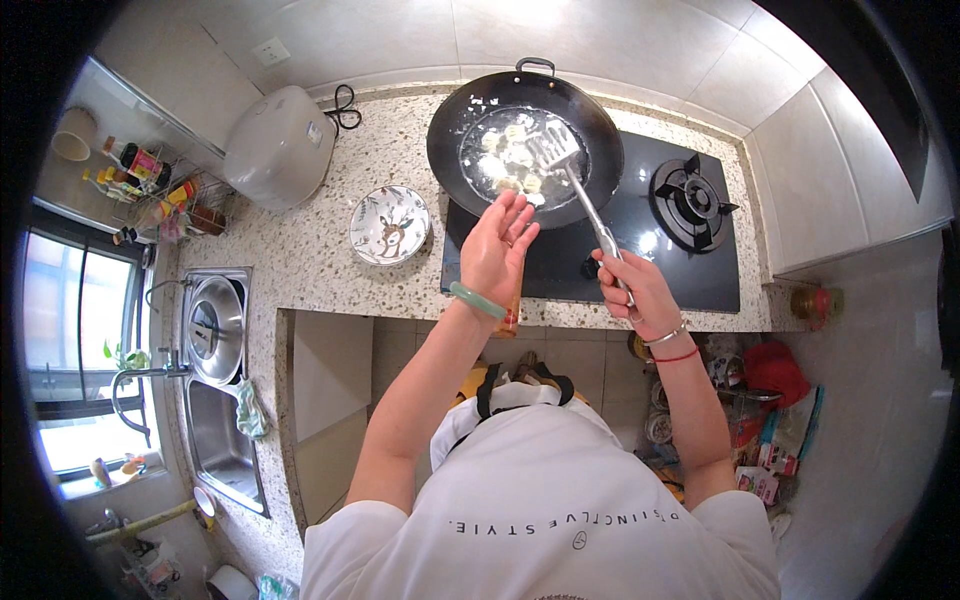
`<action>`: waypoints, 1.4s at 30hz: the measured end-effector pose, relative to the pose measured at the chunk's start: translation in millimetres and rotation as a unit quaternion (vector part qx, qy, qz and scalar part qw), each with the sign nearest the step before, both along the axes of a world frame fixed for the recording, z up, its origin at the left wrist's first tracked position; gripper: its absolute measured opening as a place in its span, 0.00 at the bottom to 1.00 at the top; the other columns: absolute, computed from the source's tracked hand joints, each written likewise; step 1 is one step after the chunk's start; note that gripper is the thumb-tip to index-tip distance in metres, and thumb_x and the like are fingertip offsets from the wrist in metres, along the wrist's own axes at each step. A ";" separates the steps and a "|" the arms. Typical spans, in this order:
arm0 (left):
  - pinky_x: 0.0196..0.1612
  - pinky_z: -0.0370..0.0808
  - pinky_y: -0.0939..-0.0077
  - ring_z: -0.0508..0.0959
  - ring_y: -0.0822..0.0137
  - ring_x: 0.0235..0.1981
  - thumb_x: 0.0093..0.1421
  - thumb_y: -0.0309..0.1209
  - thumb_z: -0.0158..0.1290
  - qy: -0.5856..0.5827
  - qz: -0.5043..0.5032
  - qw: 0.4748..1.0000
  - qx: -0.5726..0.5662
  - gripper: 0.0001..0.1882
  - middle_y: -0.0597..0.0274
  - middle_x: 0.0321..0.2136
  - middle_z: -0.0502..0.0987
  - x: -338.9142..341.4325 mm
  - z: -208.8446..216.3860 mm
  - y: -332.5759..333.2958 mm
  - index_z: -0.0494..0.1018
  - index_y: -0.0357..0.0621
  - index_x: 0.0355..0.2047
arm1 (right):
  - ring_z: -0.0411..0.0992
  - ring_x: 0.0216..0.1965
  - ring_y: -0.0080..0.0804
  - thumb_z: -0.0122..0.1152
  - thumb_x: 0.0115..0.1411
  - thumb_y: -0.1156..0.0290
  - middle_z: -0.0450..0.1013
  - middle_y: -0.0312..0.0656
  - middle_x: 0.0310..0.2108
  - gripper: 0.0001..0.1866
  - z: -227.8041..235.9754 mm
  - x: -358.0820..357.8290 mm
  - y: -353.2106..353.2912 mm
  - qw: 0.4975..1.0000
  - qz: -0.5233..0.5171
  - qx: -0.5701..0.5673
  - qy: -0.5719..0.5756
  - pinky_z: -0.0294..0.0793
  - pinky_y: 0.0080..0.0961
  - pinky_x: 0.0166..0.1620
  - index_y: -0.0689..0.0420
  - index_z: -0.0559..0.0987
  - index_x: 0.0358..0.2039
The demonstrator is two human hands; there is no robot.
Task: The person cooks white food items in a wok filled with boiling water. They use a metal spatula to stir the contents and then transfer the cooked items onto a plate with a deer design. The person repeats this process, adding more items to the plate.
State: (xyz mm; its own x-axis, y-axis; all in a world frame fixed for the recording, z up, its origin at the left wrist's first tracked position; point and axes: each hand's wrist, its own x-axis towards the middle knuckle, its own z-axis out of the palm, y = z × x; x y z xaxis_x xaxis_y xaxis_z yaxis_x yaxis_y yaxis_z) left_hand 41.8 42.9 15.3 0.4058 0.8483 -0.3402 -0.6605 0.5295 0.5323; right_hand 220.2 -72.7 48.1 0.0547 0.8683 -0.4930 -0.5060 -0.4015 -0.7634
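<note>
My right hand (pixel 638 287) is wrapped round the handle of a slotted metal spatula (pixel 598 222). The spatula's blade rests in a black wok (pixel 447 148), among pale, whitish pieces of food (pixel 515 152) in shiny liquid. Over the wok's near rim is my left hand (pixel 495 245), its fingers stretched out toward the food and nothing seen in them. A green bangle circles that wrist. Beside the wrist, an amber, narrow thing (pixel 514 305) at the counter's front edge is partly hidden by my arm.
The wok sits on a black glass gas hob (pixel 620 275), left of a bare burner (pixel 692 205). A deer-patterned bowl (pixel 390 226) stands left of it on the speckled counter (pixel 330 245). Farther left are a white rounded appliance (pixel 278 146) and a steel sink (pixel 222 440).
</note>
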 end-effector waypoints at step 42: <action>0.63 0.58 0.60 0.59 0.58 0.61 0.66 0.36 0.41 -0.011 -0.062 0.992 -0.112 0.25 0.52 0.59 0.59 83.6 -6.7 -39.4 0.54 0.37 0.61 | 0.74 0.30 0.31 0.65 0.53 0.65 0.76 0.38 0.30 0.14 -115.4 171.7 -43.9 0.718 -0.069 0.087 -0.687 0.72 0.24 0.34 0.57 0.78 0.38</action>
